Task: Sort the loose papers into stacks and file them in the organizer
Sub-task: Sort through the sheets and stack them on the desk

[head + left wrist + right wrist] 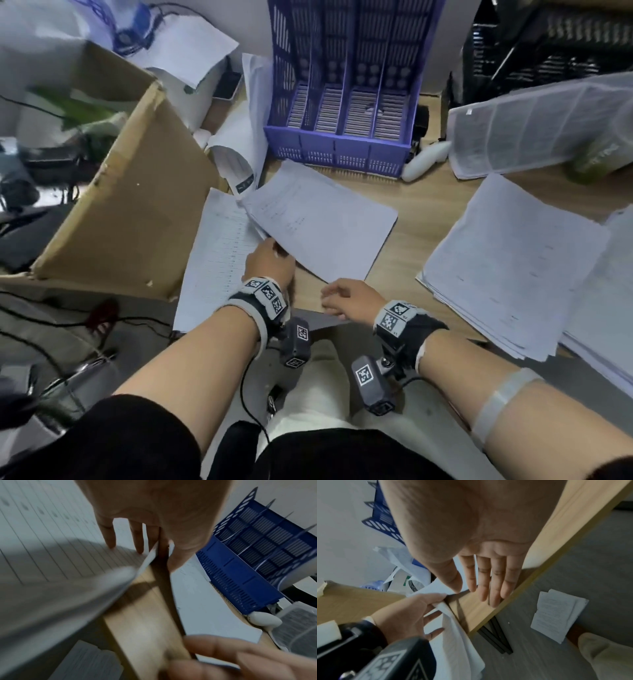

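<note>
A sheaf of white papers (322, 219) lies askew on the wooden desk (421, 202), in front of the blue slotted organizer (342, 102). My left hand (274, 250) pinches the sheaf's near left corner between thumb and fingers (176, 557); the lifted corner (453, 635) shows in the right wrist view. Under the sheaf lies a lined table sheet (215, 260) that overhangs the desk's front edge. My right hand (329, 301) hovers open at the front edge, its fingers (488, 588) straight and holding nothing. The organizer (257, 561) has no papers in its slots.
A thick paper stack (513, 263) lies at the right of the desk. An open cardboard box (130, 205) stands at the left. More loose sheets (246, 137) curl beside the organizer. A white controller (424, 161) lies at its right. Some sheets (556, 614) lie on the floor.
</note>
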The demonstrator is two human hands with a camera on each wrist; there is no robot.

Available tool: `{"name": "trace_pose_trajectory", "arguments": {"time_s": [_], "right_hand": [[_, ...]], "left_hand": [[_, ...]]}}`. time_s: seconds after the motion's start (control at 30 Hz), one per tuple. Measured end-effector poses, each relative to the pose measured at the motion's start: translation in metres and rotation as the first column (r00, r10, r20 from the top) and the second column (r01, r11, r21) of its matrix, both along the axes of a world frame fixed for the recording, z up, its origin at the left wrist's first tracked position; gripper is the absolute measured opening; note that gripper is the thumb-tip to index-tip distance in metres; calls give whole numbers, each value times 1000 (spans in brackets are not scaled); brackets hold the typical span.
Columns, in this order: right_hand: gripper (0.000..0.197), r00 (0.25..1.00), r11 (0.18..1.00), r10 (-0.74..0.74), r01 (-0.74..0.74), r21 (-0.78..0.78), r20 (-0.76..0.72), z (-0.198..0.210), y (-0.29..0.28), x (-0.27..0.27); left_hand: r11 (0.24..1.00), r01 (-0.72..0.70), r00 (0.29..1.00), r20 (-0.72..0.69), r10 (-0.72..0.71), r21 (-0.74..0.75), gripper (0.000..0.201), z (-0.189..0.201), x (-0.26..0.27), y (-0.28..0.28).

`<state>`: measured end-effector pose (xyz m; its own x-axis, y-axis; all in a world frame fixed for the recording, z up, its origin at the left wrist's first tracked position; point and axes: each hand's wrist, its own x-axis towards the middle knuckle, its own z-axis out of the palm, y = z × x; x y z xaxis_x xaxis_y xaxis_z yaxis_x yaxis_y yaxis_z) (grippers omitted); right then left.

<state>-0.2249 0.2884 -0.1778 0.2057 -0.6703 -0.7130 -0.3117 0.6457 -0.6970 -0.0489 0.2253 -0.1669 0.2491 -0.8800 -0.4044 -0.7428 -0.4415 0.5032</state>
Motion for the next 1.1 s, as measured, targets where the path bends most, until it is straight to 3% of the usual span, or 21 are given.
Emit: {"name": "trace_pose_trajectory", "arguments": {"time_s": [0.07, 0.17, 0.27, 0.37, 0.43, 0.53, 0.67, 0.77, 0.83, 0.9, 1.0, 1.1], "right_hand": [[39, 995, 995, 89, -90, 31, 33, 1, -5, 18], [60, 993, 997, 0, -8, 73, 115, 0, -12, 49], [55, 990, 993, -113, 109, 49, 83, 2, -20, 81], [39, 998, 996, 22, -26, -89, -55, 3, -31, 103], [29, 973, 967, 156, -185, -173, -170, 7, -37, 111], [28, 933, 920, 247, -311, -240, -263, 20, -43, 112], [28, 942, 894, 202, -289, -341, -268, 40, -44, 96], [29, 966, 891, 105, -197, -409, -236, 52, -43, 74], [31, 977, 884, 36, -128, -449, -209, 60, -42, 53], [28, 981, 881, -96, 5, -474, -167, 71, -40, 26], [18, 936, 839, -324, 218, -498, -135, 82, -33, -26], [30, 884, 851, -429, 326, -411, -188, 84, -15, -81]], "left_hand": [[999, -39, 994, -103, 38, -3, 40, 7, 10, 1], [989, -144, 956, -260, 134, -21, 45, 10, 32, -2], [968, -245, 911, -330, 246, 45, 52, 5, 59, -5], [936, -316, 821, -451, 350, 151, 68, -3, 81, -1], [929, -332, 808, -459, 369, 162, 69, -4, 91, 2], [927, -362, 875, -309, 373, 93, 56, -1, 107, 3], [928, -372, 926, -62, 372, 8, 60, 9, 116, 10], [874, -485, 867, -140, 478, -21, 78, 22, 100, 12], [844, -537, 816, -255, 518, -5, 77, 36, 85, 11], [856, -517, 790, -397, 468, -19, 58, 55, 65, 7], [920, -368, 827, -500, 257, -136, 23, 77, 20, -7], [967, -56, 902, -428, -58, -248, 5, 90, -46, -18]]}}
